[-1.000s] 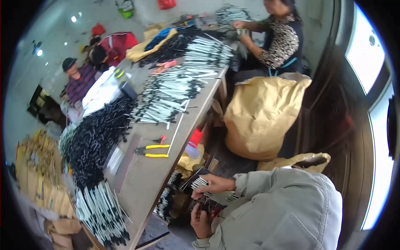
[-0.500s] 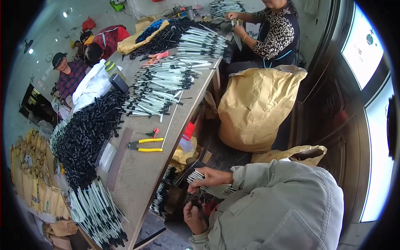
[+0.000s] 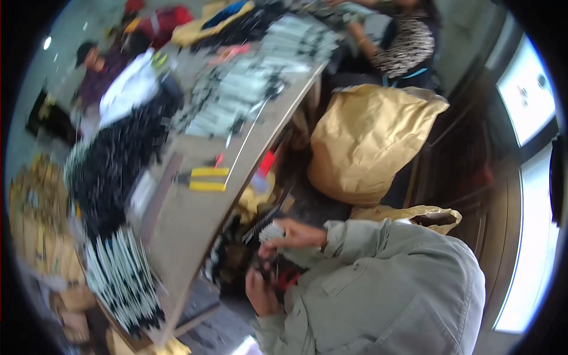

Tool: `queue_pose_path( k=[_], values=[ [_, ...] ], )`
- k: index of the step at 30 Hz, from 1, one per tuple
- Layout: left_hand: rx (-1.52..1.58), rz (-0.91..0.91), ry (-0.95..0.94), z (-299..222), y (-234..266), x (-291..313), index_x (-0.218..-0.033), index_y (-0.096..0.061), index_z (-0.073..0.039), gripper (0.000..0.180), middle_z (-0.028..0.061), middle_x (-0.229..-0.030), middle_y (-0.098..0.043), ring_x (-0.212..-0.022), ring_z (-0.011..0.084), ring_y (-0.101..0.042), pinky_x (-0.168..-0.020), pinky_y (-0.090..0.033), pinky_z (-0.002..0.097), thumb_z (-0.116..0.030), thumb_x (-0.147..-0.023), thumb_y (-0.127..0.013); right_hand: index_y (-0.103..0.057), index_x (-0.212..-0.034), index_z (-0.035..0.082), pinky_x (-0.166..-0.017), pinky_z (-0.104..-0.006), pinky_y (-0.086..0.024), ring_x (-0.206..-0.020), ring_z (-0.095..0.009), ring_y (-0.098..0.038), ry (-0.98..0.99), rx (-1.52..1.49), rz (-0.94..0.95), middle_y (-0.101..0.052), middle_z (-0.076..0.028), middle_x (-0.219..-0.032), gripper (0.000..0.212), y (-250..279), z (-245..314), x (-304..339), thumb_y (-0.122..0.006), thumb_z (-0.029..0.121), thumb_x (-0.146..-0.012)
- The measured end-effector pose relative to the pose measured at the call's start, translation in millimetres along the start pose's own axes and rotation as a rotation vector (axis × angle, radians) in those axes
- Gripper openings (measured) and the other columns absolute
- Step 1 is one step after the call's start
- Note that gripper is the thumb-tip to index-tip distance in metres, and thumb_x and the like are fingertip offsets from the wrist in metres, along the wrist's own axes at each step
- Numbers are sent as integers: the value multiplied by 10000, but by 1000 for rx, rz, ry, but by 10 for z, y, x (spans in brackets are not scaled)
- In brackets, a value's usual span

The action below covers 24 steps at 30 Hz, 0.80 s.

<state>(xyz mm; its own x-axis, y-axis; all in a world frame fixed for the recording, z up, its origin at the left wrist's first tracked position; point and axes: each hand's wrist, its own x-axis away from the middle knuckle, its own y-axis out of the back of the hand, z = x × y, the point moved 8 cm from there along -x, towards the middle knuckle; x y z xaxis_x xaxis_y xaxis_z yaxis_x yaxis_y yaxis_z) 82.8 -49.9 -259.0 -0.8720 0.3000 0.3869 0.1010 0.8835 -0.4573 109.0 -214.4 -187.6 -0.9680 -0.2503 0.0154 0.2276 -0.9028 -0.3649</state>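
Note:
My right hand (image 3: pixel 300 234) is closed around a bundle of thin white sticks (image 3: pixel 273 231), whose ends stick out past the fingers. Just below it, my left hand (image 3: pixel 260 291) has its fingers curled together near a small dark thing, too blurred to name. Both hands are close to each other, low beside the table edge and in front of my grey-green jacket (image 3: pixel 384 278). Beneath the hands lies something red (image 3: pixel 288 278), partly covered by the sleeves.
On the table (image 3: pixel 184 236) lie yellow-handled pliers (image 3: pixel 208 178), a heap of black parts (image 3: pixel 118 171) and rows of white sticks with black fittings (image 3: pixel 231 97). A large brown paper sack (image 3: pixel 361 148) stands to the right. A co-worker (image 3: pixel 408 44) works at the far end.
The whole view has shifted and blurred. My right hand keeps hold of the stick bundle, and my left hand stays just below it; any movement between them is small.

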Motion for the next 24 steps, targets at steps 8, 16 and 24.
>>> queue_pose_path(
  k=[8,16,24],
  values=[
    [398,91,-130,-640,-276,-367,-1176,-473,25,337,130,-1050,-572,-927,180,-577,-825,-480,293,-207,-932,-449,-579,-968,-80,-775,-325,-507,-857,-226,-625,-38,-21,11,-633,-162,-909,243,-37,-73,-131,-528,138,-874],
    [421,7,-141,-680,-241,-367,-1153,-496,7,310,108,-993,-594,-854,158,-600,-753,-510,251,-195,-919,-480,-558,-1014,-82,-779,-322,-503,-856,-214,-620,-86,-7,71,-630,-163,-922,286,-195,-123,-186,-538,168,-876],
    [386,1,-144,-726,-256,-400,-1159,-491,-27,307,92,-926,-603,-759,131,-609,-672,-519,214,-203,-907,-503,-515,-1087,-66,-789,-316,-503,-882,-213,-613,-115,-93,130,-624,-153,-943,293,-306,-150,-220,-546,135,-876]
  ],
)
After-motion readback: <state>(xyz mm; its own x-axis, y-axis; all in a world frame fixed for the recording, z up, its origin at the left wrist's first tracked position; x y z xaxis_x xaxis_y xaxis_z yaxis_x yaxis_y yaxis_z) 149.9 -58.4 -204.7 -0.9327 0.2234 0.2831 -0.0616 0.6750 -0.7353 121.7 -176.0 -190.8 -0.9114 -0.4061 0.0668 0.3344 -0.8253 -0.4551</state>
